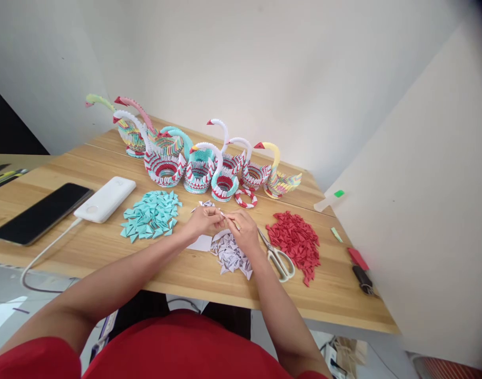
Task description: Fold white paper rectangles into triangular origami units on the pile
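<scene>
My left hand (203, 221) and my right hand (244, 230) meet over the middle of the wooden table (106, 252), fingers pinched together on a small white paper piece (224, 215) held between them. Just below the hands lies a pile of folded white paper pieces (230, 255) and a flat white slip (200, 243). To the left is a pile of folded turquoise pieces (151, 215). To the right is a pile of folded red pieces (296, 242). White-handled scissors (278, 258) lie beside my right wrist.
Several modular paper swans (197, 163) stand in a row at the back, with a small red-and-white paper ring (246, 198). A black phone (41, 213) and a white power bank (105, 199) with a cable lie at the left. A red slip (358, 258) and dark clip (362, 279) sit near the right wall.
</scene>
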`<control>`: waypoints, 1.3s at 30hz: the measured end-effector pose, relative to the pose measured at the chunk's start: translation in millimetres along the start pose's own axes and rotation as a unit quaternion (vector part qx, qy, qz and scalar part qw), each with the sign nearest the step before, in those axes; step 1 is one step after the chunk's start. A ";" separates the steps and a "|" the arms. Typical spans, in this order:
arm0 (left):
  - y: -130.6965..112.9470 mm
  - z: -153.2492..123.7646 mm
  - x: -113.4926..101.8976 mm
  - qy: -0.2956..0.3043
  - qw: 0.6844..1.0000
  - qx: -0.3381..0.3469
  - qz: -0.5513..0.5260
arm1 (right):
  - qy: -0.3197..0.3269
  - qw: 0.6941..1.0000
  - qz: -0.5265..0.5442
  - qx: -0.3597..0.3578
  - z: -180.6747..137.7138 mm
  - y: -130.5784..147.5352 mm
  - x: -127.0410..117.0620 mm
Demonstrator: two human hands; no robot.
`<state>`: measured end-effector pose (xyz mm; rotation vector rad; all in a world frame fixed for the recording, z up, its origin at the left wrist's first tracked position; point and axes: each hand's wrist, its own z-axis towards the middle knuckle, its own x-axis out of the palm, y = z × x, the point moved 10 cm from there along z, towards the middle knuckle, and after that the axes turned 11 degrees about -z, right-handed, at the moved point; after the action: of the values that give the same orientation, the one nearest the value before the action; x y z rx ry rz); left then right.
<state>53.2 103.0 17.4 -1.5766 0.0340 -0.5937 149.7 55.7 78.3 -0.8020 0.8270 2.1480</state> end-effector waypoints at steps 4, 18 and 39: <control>0.4 1.2 -1.9 -0.006 1.000 0.013 0.005 | 0.002 1.000 -0.009 -0.010 0.1 2.5 -0.5; -3.5 0.3 -2.8 -0.026 0.997 0.018 0.068 | 0.007 0.999 -0.046 -0.001 0.6 1.3 -0.2; 2.8 1.0 -5.9 -0.036 0.995 0.023 0.087 | 0.018 0.997 -0.002 0.074 -1.2 -9.3 7.5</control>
<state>49.4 105.8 12.7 -1.5311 0.1003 -0.3986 152.9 62.8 69.2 -0.7656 0.9903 2.0475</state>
